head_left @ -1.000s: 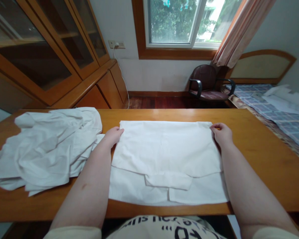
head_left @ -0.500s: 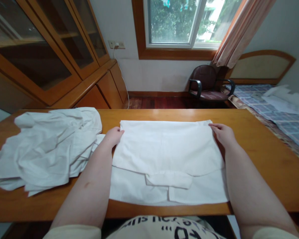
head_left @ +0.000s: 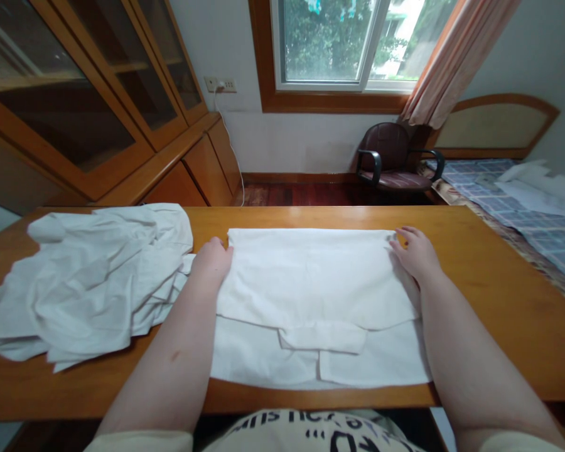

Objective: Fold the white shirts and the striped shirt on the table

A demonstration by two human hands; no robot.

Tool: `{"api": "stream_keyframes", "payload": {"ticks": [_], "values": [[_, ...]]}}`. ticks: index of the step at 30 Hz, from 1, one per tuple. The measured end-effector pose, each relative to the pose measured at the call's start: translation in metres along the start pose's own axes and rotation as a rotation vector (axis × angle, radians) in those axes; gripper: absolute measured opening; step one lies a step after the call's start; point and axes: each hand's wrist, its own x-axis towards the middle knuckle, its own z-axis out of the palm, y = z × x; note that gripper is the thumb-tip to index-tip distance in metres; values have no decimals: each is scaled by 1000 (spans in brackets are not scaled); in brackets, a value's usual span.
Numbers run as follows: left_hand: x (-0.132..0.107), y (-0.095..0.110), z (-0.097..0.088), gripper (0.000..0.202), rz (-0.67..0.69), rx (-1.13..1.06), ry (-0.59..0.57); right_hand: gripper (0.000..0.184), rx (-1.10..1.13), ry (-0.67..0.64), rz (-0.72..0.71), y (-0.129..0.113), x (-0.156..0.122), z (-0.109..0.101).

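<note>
A folded white coat (head_left: 311, 282) lies on the wooden table in front of me, its collar turned towards me over the lower layer. The slit in the lower hem shows below the collar. My left hand (head_left: 211, 263) rests against the coat's left edge near the far corner, thumb at the cloth and the other fingers partly hidden. At the far right corner, my right hand (head_left: 417, 254) has its fingers apart, with the fingertips touching the fabric.
A crumpled heap of white cloth (head_left: 94, 282) lies on the table (head_left: 494, 301) to the left. Beyond the table are a glass-fronted cabinet (head_left: 145, 144), an armchair (head_left: 393, 157) and, at right, a bed (head_left: 522, 207).
My right hand has loosened its pinch on the far right corner and spread its fingers. The coat's side edges have shifted slightly inward. My left hand has moved slightly down and left.
</note>
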Motion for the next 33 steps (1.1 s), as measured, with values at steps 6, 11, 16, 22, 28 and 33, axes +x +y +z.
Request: {"api": "stream_keyframes", "payload": {"ticks": [6, 11, 16, 22, 28, 33], "values": [[-27, 34, 13, 58, 548, 40, -12, 52, 55, -390, -431, -48, -24, 16], [-32, 44, 30, 65, 565, 101, -210, 61, -108, -500, -366, -56, -26, 40], [-29, 43, 33, 62, 562, 117, -181, 65, -239, -406, -141, -46, -12, 42], [-24, 42, 33, 61, 530, 110, -135, 74, -263, -312, 150, -21, 0, 37], [-21, 42, 37, 61, 511, 91, -109, 79, -217, -162, 305, -12, -2, 34], [-20, 46, 42, 62, 483, 92, -65, 66, -229, -81, 52, -25, -4, 30]]}}
